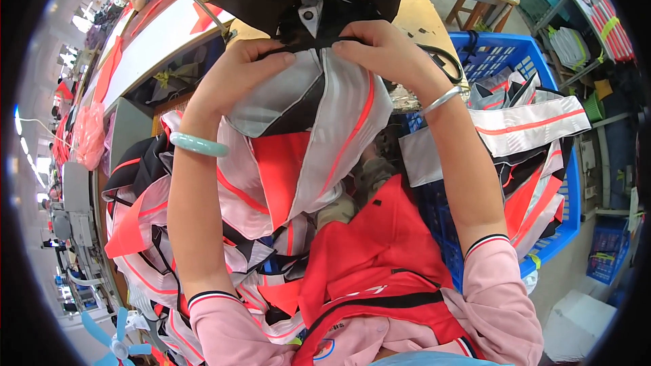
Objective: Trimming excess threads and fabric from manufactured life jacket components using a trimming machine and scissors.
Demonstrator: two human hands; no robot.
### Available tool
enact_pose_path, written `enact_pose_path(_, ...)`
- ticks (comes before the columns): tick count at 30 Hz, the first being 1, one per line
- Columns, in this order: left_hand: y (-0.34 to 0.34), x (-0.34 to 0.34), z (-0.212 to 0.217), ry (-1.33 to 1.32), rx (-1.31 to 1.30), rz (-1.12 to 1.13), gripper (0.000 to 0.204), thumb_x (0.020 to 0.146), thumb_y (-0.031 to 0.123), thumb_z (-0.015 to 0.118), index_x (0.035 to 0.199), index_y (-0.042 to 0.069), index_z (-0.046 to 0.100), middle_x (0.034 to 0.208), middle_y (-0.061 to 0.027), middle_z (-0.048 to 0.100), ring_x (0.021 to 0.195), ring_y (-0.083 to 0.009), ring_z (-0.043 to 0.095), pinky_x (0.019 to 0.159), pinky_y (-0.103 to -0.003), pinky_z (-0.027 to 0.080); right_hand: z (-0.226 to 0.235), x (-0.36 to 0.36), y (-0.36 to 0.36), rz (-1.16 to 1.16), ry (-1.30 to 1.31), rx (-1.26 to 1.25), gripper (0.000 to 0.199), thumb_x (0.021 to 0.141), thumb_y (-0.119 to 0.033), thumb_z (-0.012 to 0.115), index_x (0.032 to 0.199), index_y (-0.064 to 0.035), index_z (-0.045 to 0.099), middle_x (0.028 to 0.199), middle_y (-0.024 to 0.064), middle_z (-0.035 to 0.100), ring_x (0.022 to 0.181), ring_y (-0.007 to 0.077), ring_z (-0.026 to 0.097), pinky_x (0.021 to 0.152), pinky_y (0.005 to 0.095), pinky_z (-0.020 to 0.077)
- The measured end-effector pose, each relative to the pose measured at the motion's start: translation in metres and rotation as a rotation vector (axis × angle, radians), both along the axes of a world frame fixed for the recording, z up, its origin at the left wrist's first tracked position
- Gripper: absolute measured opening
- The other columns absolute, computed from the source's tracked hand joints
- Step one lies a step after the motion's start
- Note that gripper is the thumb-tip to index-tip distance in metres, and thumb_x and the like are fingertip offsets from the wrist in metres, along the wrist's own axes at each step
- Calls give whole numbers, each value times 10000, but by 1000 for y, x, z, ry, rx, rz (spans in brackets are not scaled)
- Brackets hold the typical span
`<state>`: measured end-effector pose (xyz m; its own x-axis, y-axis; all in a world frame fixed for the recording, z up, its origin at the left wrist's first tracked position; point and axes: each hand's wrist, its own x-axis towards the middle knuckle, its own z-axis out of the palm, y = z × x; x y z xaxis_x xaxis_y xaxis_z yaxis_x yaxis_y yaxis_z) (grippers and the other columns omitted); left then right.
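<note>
2 hands at the sewing machine

Left hand [234,71] and right hand [380,47] both pinch the white, black and orange garment piece [319,122] under the far sewing machine [308,7]; blue crate [515,61] right.

Boxes: you have one white cardboard box [576,322] on the floor at lower right, below the blue crate [505,54] | Labels: none you can make out | Signs: none | Screens: none
</note>
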<state>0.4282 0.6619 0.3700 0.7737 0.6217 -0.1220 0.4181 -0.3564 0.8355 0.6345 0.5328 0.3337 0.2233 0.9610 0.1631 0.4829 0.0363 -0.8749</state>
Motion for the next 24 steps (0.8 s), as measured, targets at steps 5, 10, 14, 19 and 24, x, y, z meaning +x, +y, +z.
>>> enact_pose_path(5,5,1,4,-5,-59,22,433,853,274,675,1111,-71,639,947,-57,668,845,-98,595,766,-229,476,3,1,4,-1,38,3,380,799,-305,602,953,38,659,717,140,624,657,208,587,661,321,483)
enact_pose_path(10,7,-1,10,-44,-169,30,335,880,228,660,1069,-48,649,905,-16,658,816,-62,577,730,-217,470,9,-8,0,-80,1,89,372,796,-300,594,949,30,669,740,167,637,672,246,605,667,332,486)
enact_pose_path(14,9,-1,7,-89,-169,34,332,884,229,661,1069,-46,650,901,-15,656,810,-63,571,746,-215,466,6,-7,4,-93,39,112,373,809,-305,594,944,34,669,758,156,653,676,223,610,667,335,486)
enact_pose_path(19,9,-12,4,-123,-81,30,295,884,191,659,1074,-35,653,921,2,653,829,-51,563,769,-217,464,9,3,-28,-89,117,43,332,864,-282,601,981,21,669,772,80,674,729,128,606,678,300,484)
enact_pose_path(24,-28,-10,3,16,95,-107,353,843,212,695,1080,-47,650,920,-9,653,838,-59,565,767,-221,465,17,-12,-63,348,424,-166,293,900,-263,621,1033,-7,675,813,32,668,777,97,607,690,236,471)
